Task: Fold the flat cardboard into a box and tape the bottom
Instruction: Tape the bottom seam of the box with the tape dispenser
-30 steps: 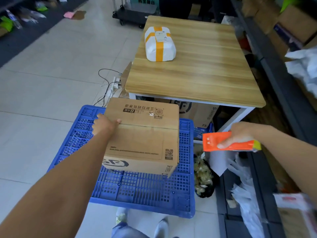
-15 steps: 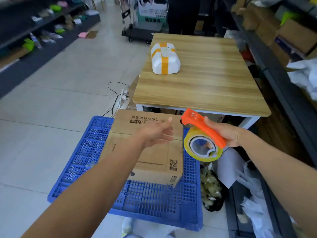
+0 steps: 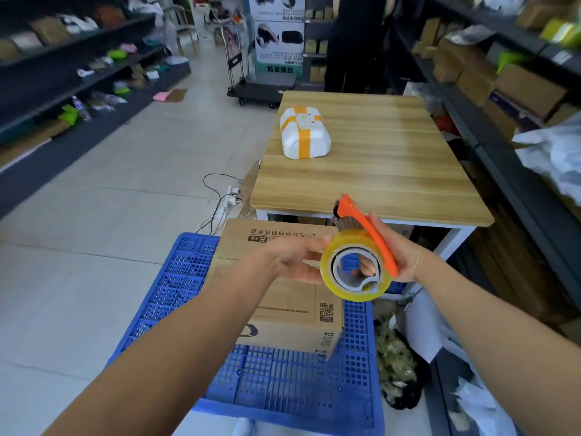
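Note:
A folded brown cardboard box with printed text and a QR code sits flaps-down on a blue plastic pallet. Above it my right hand grips an orange tape dispenser that carries a roll of clear yellowish tape. My left hand is raised off the box and touches the left rim of the tape roll, fingertips at the tape. The hands hide the box's top seam.
A wooden table stands just beyond the pallet with a white parcel strapped in orange tape. Dark shelving lines both sides. A power strip with cables lies on the floor left of the table. Bags of waste sit right of the pallet.
My left hand left the box and came up to the tape roll. My right hand brought the dispenser in from the right to above the box.

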The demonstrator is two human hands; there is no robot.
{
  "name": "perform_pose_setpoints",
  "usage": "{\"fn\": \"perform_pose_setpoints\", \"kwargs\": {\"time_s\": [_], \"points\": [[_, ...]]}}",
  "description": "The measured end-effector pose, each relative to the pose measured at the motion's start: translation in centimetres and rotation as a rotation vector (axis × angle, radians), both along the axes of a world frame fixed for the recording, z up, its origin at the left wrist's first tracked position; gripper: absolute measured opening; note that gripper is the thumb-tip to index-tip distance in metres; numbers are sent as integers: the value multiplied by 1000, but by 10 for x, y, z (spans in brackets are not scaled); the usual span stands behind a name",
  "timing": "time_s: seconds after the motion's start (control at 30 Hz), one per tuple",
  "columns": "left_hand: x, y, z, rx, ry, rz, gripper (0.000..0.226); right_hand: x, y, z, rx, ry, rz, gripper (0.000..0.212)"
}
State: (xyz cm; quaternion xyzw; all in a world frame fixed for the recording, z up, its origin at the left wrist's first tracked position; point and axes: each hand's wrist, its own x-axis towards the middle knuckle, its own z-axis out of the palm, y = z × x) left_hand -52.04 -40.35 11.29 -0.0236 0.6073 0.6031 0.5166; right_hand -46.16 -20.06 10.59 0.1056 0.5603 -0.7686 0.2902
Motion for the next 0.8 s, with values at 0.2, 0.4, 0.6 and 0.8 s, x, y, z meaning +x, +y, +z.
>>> {"fn": "perform_pose_setpoints", "kwargs": {"time_s": [0.2,0.4,0.6,0.8], "points": [[-7,-17,9,-22,9,-15,32,-5,-14,-4,-80,-6,-1,73],[-11,-30,14,-3,-189,-44,62,-11,-30,2,-71,41,-57,60],[-21,-33,20,-137,97,15,7,-19,-37,9,47,8,196,94],[-28,-39,20,-173,234,108,10,-22,-43,11,20,36,196,93]]}}
